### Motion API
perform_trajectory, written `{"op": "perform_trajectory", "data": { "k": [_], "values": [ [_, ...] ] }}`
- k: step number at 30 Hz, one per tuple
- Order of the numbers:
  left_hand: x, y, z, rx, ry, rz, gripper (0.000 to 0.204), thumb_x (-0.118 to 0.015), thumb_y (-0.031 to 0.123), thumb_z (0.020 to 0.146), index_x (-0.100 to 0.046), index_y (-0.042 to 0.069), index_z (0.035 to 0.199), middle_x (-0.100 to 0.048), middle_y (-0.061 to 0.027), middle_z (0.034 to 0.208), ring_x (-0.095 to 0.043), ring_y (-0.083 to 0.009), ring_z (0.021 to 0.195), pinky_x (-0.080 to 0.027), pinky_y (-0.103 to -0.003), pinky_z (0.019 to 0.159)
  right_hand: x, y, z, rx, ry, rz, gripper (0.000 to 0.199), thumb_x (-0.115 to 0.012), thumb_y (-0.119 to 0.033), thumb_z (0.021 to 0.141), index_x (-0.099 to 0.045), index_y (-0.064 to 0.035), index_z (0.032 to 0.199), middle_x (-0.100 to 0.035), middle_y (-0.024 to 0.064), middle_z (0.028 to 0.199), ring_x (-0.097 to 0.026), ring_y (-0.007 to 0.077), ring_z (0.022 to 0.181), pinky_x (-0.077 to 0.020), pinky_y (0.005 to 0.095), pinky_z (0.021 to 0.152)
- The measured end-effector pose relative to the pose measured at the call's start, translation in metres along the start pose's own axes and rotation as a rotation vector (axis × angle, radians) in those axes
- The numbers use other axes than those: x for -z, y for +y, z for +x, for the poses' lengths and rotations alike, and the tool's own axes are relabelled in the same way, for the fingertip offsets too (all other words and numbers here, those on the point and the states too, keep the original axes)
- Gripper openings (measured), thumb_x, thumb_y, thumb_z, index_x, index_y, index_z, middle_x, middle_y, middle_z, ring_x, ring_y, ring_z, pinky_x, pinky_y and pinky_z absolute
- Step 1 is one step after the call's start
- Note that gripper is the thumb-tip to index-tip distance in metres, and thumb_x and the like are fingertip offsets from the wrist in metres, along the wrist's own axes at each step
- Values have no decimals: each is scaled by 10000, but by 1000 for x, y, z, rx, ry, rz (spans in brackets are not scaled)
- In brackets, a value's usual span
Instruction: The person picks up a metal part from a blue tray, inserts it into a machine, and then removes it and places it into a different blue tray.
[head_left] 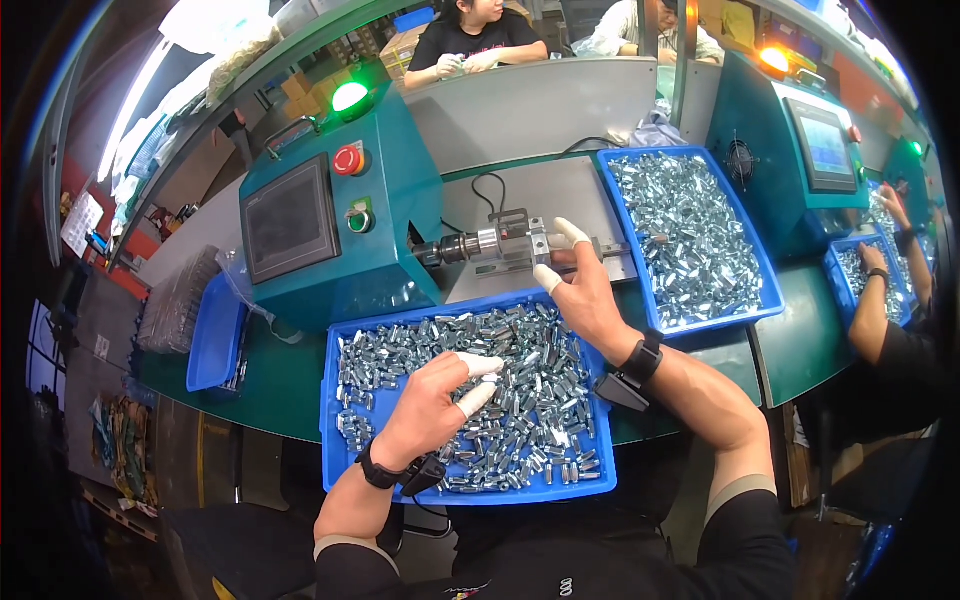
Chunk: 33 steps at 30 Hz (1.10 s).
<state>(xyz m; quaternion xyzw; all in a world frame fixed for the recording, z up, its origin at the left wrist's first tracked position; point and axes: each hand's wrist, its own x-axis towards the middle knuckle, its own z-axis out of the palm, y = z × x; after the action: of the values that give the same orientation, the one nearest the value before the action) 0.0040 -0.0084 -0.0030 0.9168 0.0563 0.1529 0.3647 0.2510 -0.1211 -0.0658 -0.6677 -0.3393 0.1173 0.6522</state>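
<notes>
My left hand (425,405), with white finger cots on thumb and fingers, hovers above the near blue tray (465,495). Its fingertips pinch together over the shiny metal hex pieces (530,400); what lies between them is too small to make out. White cots also cover fingertips of my right hand (597,308), which reaches forward to the machine. There, thumb and finger close around the metal fixture (540,243), one on its near side and one on its far side. A chuck (465,247) points from the green machine (375,265) toward that fixture.
A second blue tray (765,292) full of metal pieces stands right of the fixture. The machine carries a dark screen (290,220), a red button (348,160) and a lit green lamp (350,97). Another machine (785,140) and a co-worker's arms (872,300) are at right; people sit behind the partition.
</notes>
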Motion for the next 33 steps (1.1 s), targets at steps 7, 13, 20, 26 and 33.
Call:
{"op": "perform_trajectory", "data": {
  "k": [7,13,20,26,33],
  "values": [
    [2,1,-5,-65,36,-11,284,-787,53,949,-785,43,1233,-784,-153,1167,-739,-319,1090,-574,-395,966,1,-27,40,-64,105,-235,784,-805,-265,968,-443,30,1597,-766,218,1153,-763,305,1052,-594,417,922],
    [-1,-2,-7,-105,52,2,285,-795,65,949,-784,50,1234,-782,-153,1154,-733,-325,1071,-576,-399,956,-8,-30,71,78,30,-831,737,-805,-388,930,-562,54,1468,-772,278,998,-756,443,1009,-594,508,909],
    [2,0,-9,-119,53,21,278,-793,94,958,-784,59,1234,-784,-151,1155,-730,-324,1068,-579,-406,953,-18,-45,78,145,-44,-1074,405,-787,-293,902,-648,7,1136,-788,221,964,-778,407,938,-613,502,825],
    [0,-5,-7,-124,46,16,270,-784,113,969,-783,65,1235,-786,-147,1153,-730,-326,1065,-579,-406,954,-19,-49,81,175,-78,-1168,383,-788,-316,918,-661,-1,1095,-782,242,912,-780,430,884,-625,518,787],
    [-6,-6,-8,-113,47,37,270,-786,111,964,-781,68,1230,-788,-141,1148,-734,-321,1058,-579,-410,954,-10,-57,80,206,-58,-1171,395,-778,-313,909,-673,4,1121,-780,248,921,-780,427,901,-623,519,808]
  ]
}}
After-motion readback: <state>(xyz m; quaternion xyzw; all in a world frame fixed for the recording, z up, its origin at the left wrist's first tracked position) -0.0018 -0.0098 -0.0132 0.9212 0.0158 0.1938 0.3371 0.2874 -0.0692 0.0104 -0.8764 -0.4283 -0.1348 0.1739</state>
